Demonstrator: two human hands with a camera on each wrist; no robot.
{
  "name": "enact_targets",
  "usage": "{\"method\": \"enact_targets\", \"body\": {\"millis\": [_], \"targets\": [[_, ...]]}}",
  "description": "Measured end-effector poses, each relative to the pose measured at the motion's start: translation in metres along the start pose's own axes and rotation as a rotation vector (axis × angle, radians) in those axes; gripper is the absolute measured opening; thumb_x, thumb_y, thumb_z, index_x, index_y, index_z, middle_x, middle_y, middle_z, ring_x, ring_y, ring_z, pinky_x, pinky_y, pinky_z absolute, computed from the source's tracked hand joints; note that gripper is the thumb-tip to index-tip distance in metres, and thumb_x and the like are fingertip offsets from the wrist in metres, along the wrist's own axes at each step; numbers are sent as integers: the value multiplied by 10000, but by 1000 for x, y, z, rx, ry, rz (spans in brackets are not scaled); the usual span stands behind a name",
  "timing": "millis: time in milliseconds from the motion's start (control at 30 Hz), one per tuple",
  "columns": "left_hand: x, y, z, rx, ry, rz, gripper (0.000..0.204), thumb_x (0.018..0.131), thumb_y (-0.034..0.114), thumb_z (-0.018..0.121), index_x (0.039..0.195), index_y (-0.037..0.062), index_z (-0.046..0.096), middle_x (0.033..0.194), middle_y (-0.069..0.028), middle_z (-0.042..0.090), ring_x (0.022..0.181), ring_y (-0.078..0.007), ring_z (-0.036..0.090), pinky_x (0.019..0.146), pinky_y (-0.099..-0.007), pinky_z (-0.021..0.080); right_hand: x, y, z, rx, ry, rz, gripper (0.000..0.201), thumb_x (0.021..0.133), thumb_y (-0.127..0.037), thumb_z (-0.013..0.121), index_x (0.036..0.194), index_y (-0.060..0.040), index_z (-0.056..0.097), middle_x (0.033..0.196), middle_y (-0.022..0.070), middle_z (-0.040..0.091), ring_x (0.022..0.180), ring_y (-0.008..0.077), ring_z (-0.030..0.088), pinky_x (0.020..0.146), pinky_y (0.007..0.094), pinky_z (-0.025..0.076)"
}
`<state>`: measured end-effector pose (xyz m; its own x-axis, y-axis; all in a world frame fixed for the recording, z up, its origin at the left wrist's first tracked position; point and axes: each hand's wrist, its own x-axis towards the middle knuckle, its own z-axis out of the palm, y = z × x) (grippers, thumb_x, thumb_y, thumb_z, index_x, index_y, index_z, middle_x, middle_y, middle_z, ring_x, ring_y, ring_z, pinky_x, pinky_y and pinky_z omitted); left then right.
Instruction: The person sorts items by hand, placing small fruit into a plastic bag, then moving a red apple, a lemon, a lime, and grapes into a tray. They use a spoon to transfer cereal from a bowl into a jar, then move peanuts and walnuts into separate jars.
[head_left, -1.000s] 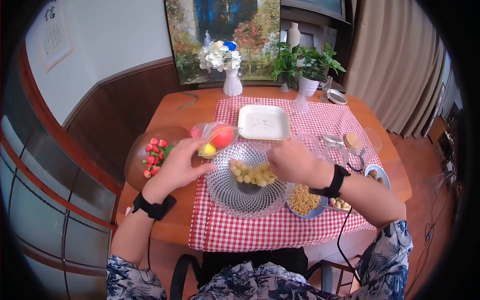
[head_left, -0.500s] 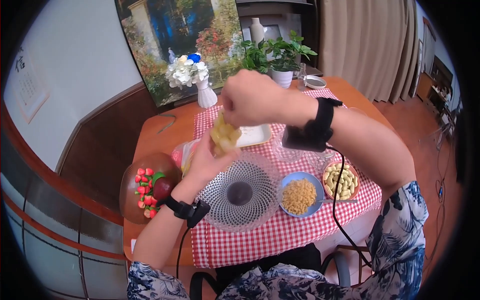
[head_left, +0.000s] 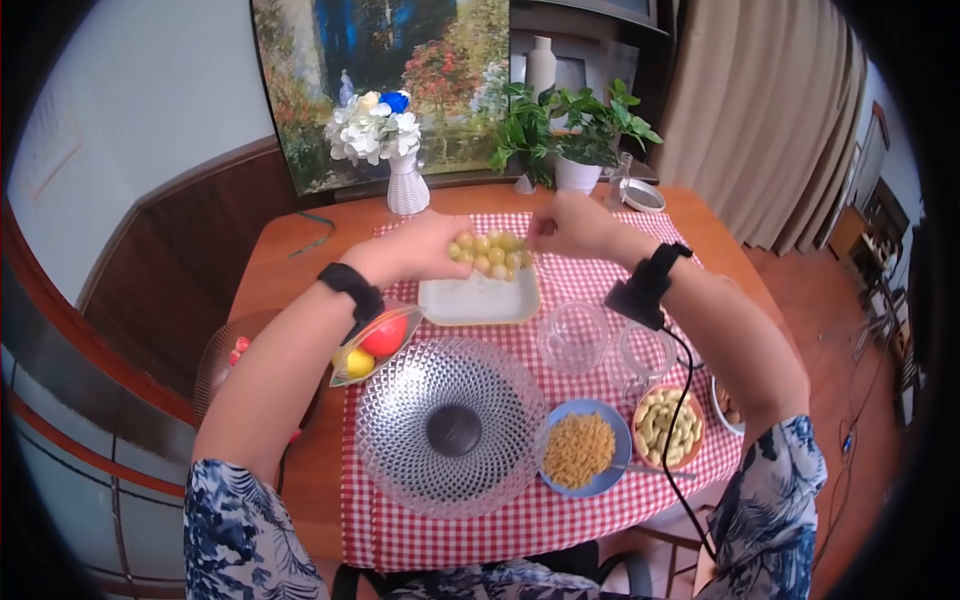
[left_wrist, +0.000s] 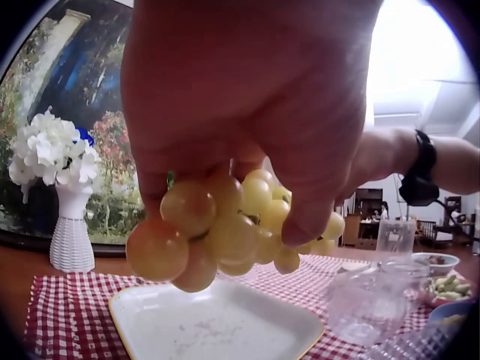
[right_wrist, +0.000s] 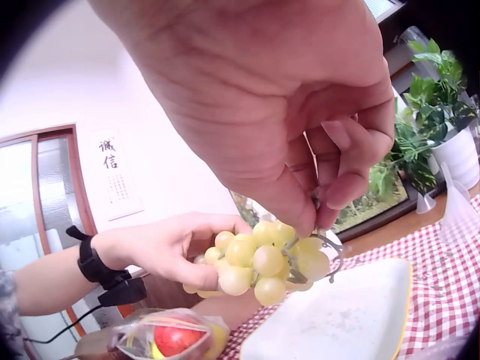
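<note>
A bunch of pale green grapes (head_left: 490, 256) hangs over the white rectangular tray (head_left: 478, 302) in the head view. My left hand (head_left: 425, 245) grips the bunch at one end, thumb and fingers around the grapes (left_wrist: 232, 238). At the other end my right hand (right_wrist: 300, 127) pinches the stem (right_wrist: 330, 259) between thumb and fingertip. Beneath the fruit, the tray (left_wrist: 217, 322) shows faint marks on its white bottom. Nearer the body stands a large clear cut-glass bowl (head_left: 385, 440) with a dark round centre.
Close to the left forearm lies a clear bag with red and yellow fruit (head_left: 383, 335). Toward the right are a blue plate of pasta-like pieces (head_left: 583, 450), a bowl of nuts (head_left: 670, 425) and clear glass jars (head_left: 572, 338). A flower vase (head_left: 408, 185) and potted plant (head_left: 578, 172) stand behind.
The grapes were lifted out of the glass bowl, passed between both hands and carried forward over the white tray. My left hand let go of the fruit bag and took hold of the bunch.
</note>
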<state>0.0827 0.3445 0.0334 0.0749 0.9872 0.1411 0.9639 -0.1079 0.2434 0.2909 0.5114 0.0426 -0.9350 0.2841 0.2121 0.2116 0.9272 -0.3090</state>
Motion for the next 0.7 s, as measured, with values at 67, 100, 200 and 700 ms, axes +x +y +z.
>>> {"method": "enact_targets", "body": {"millis": [67,100,200,700], "targets": [[10,-8,18,-17,-62,4,470,771,266,752,1147,19,615,952,-197,682,891,-322,690,793,-412,537,6,17,21,36,-24,19,156,761,-207,738,820,-64,763,795,114,734,736,262,710,733,364,568],[11,-6,26,-38,-146,-48,480,780,279,758,1158,22,614,983,-199,680,900,-326,687,801,-416,537,6,25,29,28,-44,-19,142,758,-197,739,819,-72,766,785,103,733,728,252,708,731,355,566],[13,-11,51,-69,-282,-134,515,800,311,774,1199,33,604,1065,-205,672,948,-343,673,829,-421,538,4,30,47,47,-166,27,152,749,-191,745,835,-68,765,799,90,736,741,250,710,747,350,565],[2,-14,68,130,-309,-103,365,797,137,724,1118,-10,635,1007,-204,679,959,-368,672,834,-436,545,-8,-1,72,-488,-290,-209,84,782,-150,725,810,-75,753,811,121,717,775,304,704,737,402,573]]}}
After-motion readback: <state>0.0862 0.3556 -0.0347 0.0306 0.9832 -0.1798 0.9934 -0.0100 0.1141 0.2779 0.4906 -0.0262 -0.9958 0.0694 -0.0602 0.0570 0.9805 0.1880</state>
